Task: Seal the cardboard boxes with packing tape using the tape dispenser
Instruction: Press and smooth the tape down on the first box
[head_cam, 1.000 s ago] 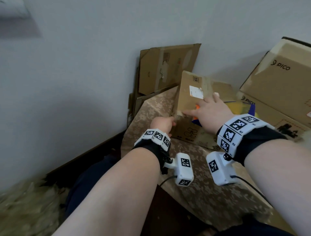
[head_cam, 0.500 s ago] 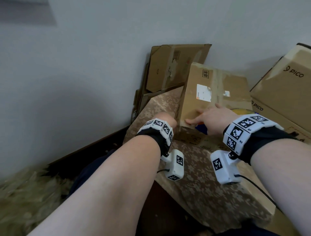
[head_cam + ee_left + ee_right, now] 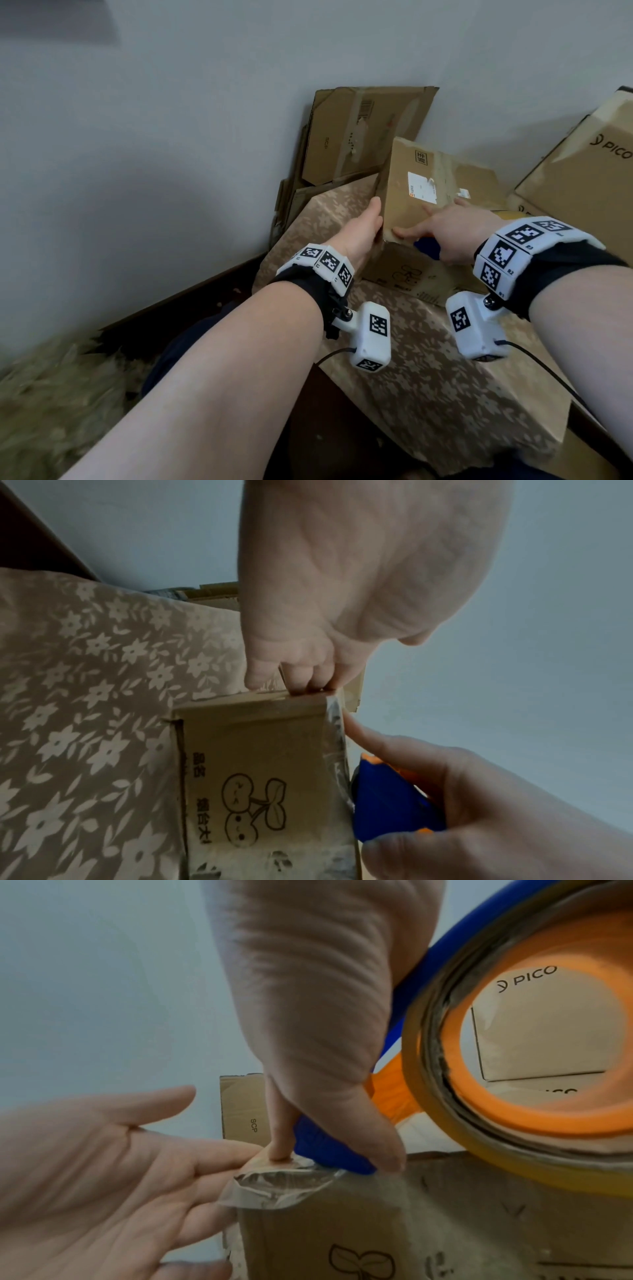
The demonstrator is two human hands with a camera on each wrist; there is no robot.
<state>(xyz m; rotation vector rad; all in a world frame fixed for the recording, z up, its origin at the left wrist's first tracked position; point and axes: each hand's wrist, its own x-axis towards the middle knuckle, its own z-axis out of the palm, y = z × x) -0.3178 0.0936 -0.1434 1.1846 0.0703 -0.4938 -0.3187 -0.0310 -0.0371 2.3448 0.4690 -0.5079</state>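
Observation:
A brown cardboard box with a white label sits on a floral cloth. My left hand lies flat against its left side, fingers straight, fingertips at the top corner. My right hand grips the blue and orange tape dispenser at the box's near top edge. Its index fingertip presses clear tape, which wraps crinkled over that corner. The tape roll fills the right of the right wrist view.
Flattened cardboard leans on the grey wall behind the box. Large PICO boxes stand at the right. The floral cloth covers the surface in front, with a dark drop at its left edge.
My left hand has risen from low beside the box and opened flat against its left side. My right hand with the dispenser has slid along the box's top to its near left corner.

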